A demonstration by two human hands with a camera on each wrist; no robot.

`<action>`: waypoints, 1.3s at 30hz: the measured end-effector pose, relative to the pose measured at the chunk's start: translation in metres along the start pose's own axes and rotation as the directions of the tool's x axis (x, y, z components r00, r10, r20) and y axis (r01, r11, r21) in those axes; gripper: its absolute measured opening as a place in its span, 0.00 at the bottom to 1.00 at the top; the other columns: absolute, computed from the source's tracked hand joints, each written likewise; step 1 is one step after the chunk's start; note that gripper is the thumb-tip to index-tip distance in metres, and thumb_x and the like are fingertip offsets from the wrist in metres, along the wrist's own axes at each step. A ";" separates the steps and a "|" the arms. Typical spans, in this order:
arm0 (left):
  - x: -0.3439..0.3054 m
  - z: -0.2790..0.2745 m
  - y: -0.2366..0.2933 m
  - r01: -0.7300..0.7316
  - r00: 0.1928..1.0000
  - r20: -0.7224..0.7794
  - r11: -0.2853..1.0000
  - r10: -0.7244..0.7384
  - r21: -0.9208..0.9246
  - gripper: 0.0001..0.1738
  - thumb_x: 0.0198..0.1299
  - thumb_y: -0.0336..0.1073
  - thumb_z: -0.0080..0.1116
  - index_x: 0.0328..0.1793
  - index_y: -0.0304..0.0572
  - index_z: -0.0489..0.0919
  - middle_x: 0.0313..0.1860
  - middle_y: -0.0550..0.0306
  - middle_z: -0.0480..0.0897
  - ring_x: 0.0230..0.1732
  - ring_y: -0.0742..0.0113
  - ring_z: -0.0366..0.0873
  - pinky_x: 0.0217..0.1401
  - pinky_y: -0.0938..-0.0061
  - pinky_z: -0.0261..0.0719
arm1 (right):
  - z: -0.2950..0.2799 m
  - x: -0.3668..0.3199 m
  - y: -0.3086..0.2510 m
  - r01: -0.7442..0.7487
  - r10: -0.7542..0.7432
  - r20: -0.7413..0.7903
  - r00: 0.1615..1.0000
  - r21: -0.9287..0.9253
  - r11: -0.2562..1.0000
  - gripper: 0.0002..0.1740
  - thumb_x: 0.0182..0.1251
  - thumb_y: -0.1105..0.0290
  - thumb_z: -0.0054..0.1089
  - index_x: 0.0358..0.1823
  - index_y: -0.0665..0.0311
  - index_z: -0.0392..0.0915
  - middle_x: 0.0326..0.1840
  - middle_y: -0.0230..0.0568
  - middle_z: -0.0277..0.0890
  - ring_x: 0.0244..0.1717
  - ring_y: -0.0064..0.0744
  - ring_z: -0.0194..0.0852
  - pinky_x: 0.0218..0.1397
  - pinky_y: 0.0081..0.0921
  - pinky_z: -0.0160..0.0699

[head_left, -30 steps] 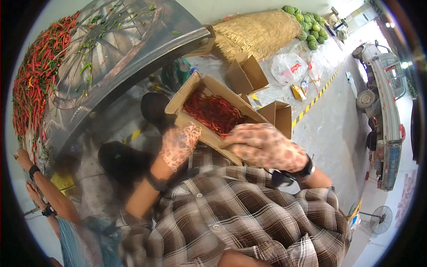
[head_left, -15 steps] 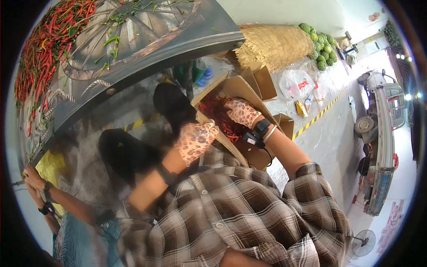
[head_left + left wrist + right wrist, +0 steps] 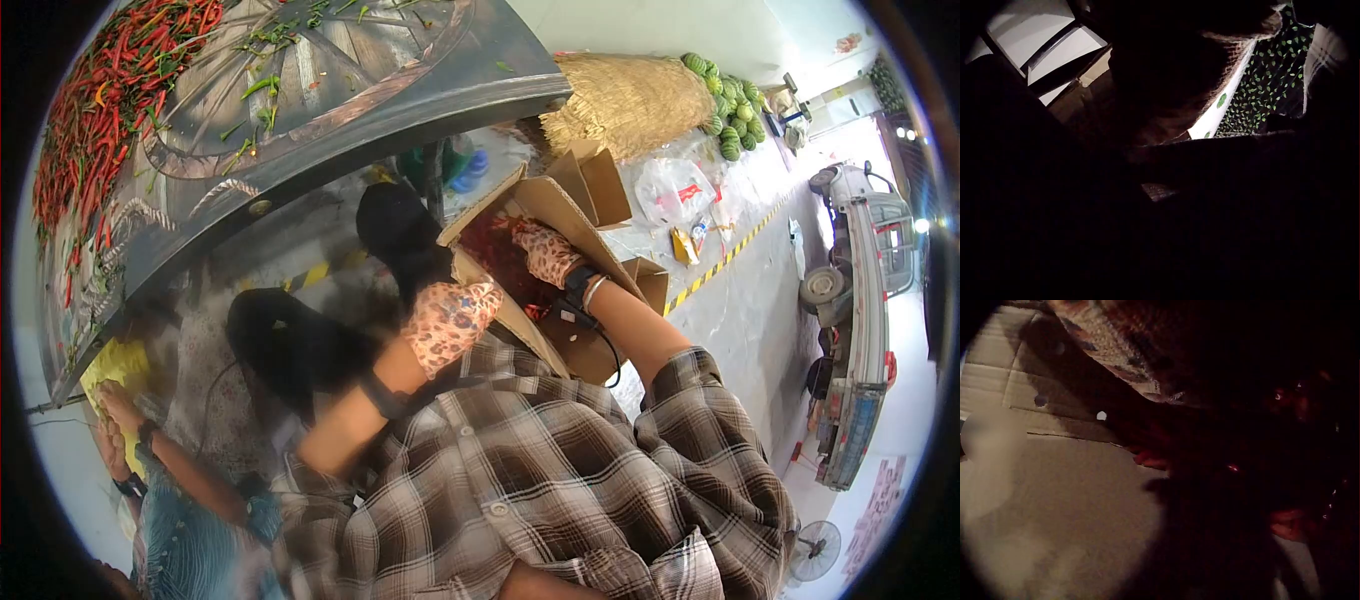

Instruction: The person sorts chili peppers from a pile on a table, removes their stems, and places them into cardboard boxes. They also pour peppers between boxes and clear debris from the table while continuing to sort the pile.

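Observation:
A cardboard box (image 3: 560, 205) with red chilies (image 3: 490, 240) inside stands before the person. My left hand (image 3: 452, 325), in a leopard-print glove, grips the near rim with curled fingers; its wrist view is mostly dark. Inside the box, my gloved right hand (image 3: 548, 252) reaches down into the chilies at the far side. The right wrist view shows its glove (image 3: 1122, 347) in shadow above the cardboard wall (image 3: 1066, 500) and a few glossy chilies (image 3: 1288, 525). Shadow hides those fingertips, so I cannot tell whether they hold chilies.
At upper left, a dark table (image 3: 400, 130) carries a heap of red chilies (image 3: 110, 120) and green stems. Other cardboard boxes (image 3: 590, 185) stand beyond mine. Another person's hands (image 3: 120, 410) are at the lower left. Watermelons (image 3: 735, 110), a straw mat (image 3: 640, 105) and a parked truck (image 3: 860, 320) lie farther off.
My right hand has moved from over the box's near rim down into the chilies. My left hand has stayed at the near rim. The view has shifted.

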State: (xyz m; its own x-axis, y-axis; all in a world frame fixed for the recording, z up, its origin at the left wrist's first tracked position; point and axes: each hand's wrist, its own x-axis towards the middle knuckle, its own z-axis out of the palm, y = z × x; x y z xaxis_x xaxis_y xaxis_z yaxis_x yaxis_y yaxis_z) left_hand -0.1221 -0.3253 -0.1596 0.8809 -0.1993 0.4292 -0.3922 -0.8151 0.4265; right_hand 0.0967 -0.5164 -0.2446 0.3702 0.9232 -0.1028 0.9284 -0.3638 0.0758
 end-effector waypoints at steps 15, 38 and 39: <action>0.002 -0.005 0.003 0.000 0.991 0.130 0.996 -0.012 0.087 0.15 0.62 0.28 0.49 0.54 0.40 0.78 0.45 0.58 0.82 0.40 0.66 0.81 0.41 0.75 0.78 | -0.022 0.000 -0.013 0.133 -0.009 0.356 0.934 -0.324 0.937 0.22 0.61 0.76 0.38 0.55 0.66 0.73 0.57 0.47 0.71 0.62 0.40 0.65 0.67 0.30 0.62; 0.016 -0.020 0.012 0.162 0.966 0.199 0.986 -0.167 0.041 0.39 0.49 0.33 0.60 0.72 0.46 0.63 0.47 0.46 0.80 0.33 0.53 0.81 0.34 0.66 0.80 | -0.150 -0.027 -0.058 -0.199 -0.045 0.206 0.977 0.971 0.134 0.24 0.64 0.70 0.56 0.60 0.72 0.68 0.49 0.41 0.77 0.48 0.28 0.77 0.52 0.26 0.75; 0.015 -0.019 0.011 0.170 0.966 0.190 0.984 -0.176 0.049 0.38 0.49 0.33 0.60 0.70 0.45 0.65 0.47 0.46 0.80 0.33 0.53 0.81 0.35 0.66 0.80 | -0.154 -0.027 -0.058 -0.154 -0.046 0.166 0.985 0.968 0.198 0.24 0.63 0.70 0.56 0.60 0.71 0.68 0.49 0.42 0.77 0.48 0.29 0.77 0.52 0.26 0.75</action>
State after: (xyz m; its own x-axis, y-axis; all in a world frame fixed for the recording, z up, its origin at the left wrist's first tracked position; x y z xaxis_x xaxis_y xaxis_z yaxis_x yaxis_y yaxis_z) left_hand -0.1182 -0.3270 -0.1328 0.9703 -0.1520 0.1879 -0.2231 -0.8625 0.4542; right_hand 0.0276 -0.5013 -0.0937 0.3270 0.9059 -0.2691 0.1587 -0.3334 -0.9293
